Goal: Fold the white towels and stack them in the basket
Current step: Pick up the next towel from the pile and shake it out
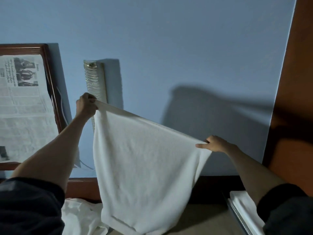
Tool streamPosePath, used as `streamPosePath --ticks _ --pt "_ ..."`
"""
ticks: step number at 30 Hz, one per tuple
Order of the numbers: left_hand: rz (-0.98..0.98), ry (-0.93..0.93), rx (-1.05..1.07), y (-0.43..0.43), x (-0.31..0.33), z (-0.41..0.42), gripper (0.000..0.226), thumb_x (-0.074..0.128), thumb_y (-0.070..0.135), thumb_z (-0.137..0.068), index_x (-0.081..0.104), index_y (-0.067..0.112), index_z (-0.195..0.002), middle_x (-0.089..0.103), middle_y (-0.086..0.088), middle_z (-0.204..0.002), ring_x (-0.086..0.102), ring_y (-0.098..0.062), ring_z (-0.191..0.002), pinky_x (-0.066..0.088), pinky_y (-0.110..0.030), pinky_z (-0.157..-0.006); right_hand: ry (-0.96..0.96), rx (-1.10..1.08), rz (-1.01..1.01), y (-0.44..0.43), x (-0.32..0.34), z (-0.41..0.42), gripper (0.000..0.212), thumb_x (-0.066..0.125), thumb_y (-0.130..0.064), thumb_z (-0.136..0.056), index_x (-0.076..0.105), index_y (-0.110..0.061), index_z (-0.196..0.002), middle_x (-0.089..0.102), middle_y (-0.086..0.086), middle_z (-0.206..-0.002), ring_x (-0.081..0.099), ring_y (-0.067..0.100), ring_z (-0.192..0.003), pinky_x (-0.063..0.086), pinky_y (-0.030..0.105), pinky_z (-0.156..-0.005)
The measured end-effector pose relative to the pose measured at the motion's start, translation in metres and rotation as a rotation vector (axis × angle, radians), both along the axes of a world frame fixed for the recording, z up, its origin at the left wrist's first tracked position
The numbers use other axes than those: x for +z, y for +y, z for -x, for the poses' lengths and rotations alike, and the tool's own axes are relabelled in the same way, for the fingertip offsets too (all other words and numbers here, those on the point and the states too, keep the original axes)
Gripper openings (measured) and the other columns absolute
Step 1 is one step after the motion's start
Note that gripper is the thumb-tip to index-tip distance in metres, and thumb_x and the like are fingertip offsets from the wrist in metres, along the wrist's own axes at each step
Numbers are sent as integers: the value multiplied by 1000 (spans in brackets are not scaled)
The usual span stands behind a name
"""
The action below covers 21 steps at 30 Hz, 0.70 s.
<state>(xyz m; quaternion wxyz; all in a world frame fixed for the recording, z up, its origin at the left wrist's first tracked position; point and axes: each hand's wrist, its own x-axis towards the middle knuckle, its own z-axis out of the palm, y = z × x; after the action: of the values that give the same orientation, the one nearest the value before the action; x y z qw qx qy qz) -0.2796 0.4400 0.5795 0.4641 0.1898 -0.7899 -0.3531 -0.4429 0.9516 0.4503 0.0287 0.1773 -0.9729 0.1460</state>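
A white towel (145, 163) hangs stretched in the air in front of a blue wall. My left hand (87, 106) grips its upper left corner, raised high. My right hand (214, 144) pinches the upper right corner, held lower, so the top edge slopes down to the right. The towel's lower hem hangs near the bottom of the view. More white cloth (79, 216) lies crumpled below at the left. Folded white towels (243, 207) sit at the lower right in what may be the basket, whose rim (237, 216) shows as a pale edge.
A wood-framed pane covered with newspaper (23, 106) stands at the left against the blue wall. A glass wall lamp (94, 82) is mounted behind my left hand. An orange-brown panel (294, 99) fills the right side. A tan surface (208, 219) lies below.
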Motion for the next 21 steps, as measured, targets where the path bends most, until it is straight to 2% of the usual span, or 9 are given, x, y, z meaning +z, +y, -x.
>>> streamPosePath --ticks 2,4,7,9,11,13,15,18,21 --pt "-23 10 14 -14 -6 -5 36 59 -14 -79 67 4 -110 71 -17 -108 63 -36 -106 49 -35 -71 64 -48 -75 2 -2 2 77 51 -92 -71 39 -17 -60 47 -1 -60 53 21 -59 38 32 -61" --pt "-31 3 35 -27 -13 -10 37 62 -15 -79 68 2 -110 71 -18 -110 62 -36 -109 48 -34 -76 128 -82 -139 3 -2 0 78 47 -90 -77 46 -14 -61 60 -1 -64 63 20 -69 47 30 -70" --pt "-6 -13 69 -41 -26 -20 36 62 -15 -81 69 -1 -114 71 -20 -112 60 -36 -113 44 -32 -81 176 -116 -210 2 -2 -7 77 42 -91 -76 50 -15 -65 67 0 -79 68 23 -90 49 31 -79" --pt "60 -30 83 -49 -33 -23 35 61 -14 -80 70 -1 -112 72 -20 -109 60 -38 -113 44 -34 -84 218 -154 -286 1 -1 -10 60 49 -82 -84 63 -24 -87 68 2 -112 57 25 -123 47 37 -94" --pt "112 -37 77 -59 -41 -23 32 59 -12 -79 71 1 -106 72 -21 -105 61 -39 -110 46 -39 -87 298 -183 -360 -1 4 -9 60 55 -70 -90 57 -25 -130 55 0 -140 39 26 -139 41 41 -102" --pt "126 -42 77 -70 -47 -22 30 58 -11 -79 71 3 -103 72 -21 -103 62 -40 -106 49 -43 -85 362 -226 -368 -5 14 -7 60 59 -59 -92 49 -22 -139 46 -1 -145 32 27 -140 38 43 -104" --pt "161 -50 100 -78 -52 -22 25 56 -7 -85 71 3 -101 71 -24 -101 62 -43 -103 50 -46 -83 410 -261 -361 -12 26 -2 48 61 -47 -93 51 -21 -132 43 0 -142 28 27 -140 32 45 -107" --pt "229 -73 133 -88 -58 -26 22 53 -2 -93 73 2 -103 71 -29 -99 62 -48 -101 48 -47 -86 507 -312 -430 -23 48 -3 33 61 -36 -90 60 -23 -120 53 -4 -132 36 24 -134 31 42 -104" --pt "231 -55 139 -91 -65 -29 23 53 -6 -92 72 -1 -104 71 -30 -100 62 -49 -103 47 -47 -87 586 -334 -557 -29 60 -8 28 58 -32 -90 64 -24 -116 62 -8 -124 44 20 -126 31 39 -99"
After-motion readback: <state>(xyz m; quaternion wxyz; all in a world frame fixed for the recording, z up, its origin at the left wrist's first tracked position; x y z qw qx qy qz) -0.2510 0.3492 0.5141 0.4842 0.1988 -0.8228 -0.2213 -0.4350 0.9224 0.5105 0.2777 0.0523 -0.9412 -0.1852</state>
